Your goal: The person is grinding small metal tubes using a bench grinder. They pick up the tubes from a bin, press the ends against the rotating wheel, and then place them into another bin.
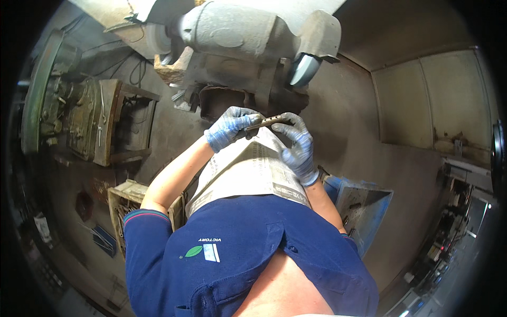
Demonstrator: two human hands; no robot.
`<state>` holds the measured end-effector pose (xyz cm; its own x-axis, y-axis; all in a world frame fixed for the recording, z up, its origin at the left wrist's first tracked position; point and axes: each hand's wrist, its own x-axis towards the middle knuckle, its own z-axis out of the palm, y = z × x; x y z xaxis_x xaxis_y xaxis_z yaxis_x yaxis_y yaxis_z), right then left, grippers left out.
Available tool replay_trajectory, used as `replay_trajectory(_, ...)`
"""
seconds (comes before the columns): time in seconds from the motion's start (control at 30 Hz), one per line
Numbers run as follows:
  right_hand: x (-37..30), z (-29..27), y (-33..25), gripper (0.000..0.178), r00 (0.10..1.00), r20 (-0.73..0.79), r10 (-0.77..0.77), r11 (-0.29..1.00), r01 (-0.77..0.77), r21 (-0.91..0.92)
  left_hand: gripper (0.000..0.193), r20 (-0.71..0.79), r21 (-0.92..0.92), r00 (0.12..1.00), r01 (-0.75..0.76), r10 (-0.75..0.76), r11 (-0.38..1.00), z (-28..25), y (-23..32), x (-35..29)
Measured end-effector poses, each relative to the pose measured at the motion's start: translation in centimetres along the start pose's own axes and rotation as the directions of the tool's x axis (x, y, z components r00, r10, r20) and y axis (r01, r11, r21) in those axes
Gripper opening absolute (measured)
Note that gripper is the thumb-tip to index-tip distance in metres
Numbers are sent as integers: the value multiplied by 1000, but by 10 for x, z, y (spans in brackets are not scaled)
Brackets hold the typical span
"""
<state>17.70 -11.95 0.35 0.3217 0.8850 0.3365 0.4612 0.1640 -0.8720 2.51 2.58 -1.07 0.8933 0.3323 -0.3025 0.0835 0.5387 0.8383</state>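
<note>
Both hands wear blue-grey knit gloves and meet over the person's lap: the left hand (229, 127) has its fingers curled shut around one end of a narrow, flat metal piece (267, 121), and the right hand (297, 145) pinches the other end between thumb and fingertips, so neither hand is open. That brownish, worn-looking strip lies with its long axis running roughly left to right between the two hands, tilted slightly upward toward the right. It sits in the air just above a sheet of newspaper (248, 171) spread across the person's lap, not resting on it as far as can be told. Straight ahead of the piece, just beyond the fingertips, stands a heavy grey bench grinder (237, 34), with one wheel (303, 68) near the right hand and another wheel at its left end; the right hand is the nearer of the two to the closer wheel. Below lies a dusty concrete floor (348, 121). A wooden crate (127, 203) stands at the person's left, a blue metal bin (364, 203) at the right, and a green machine (50, 100) farther left.
</note>
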Motion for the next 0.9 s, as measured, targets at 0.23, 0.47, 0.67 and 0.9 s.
replay_trajectory(0.23,-17,-21,16,15,955,-200,217,954,-165,250,37,-156,-41,986,-71,64,997,-4,-3,28)
replay_trajectory(0.47,-11,-24,44,16,925,-300,233,938,-132,321,19,-292,250,916,-203,273,947,25,-22,56)
replay_trajectory(0.67,-4,-23,72,19,913,-256,316,872,-174,457,14,-409,108,874,-237,261,965,19,-39,89)
replay_trajectory(0.9,6,-42,115,18,915,-288,281,953,-232,192,12,-457,-86,861,-292,223,952,31,-56,133)
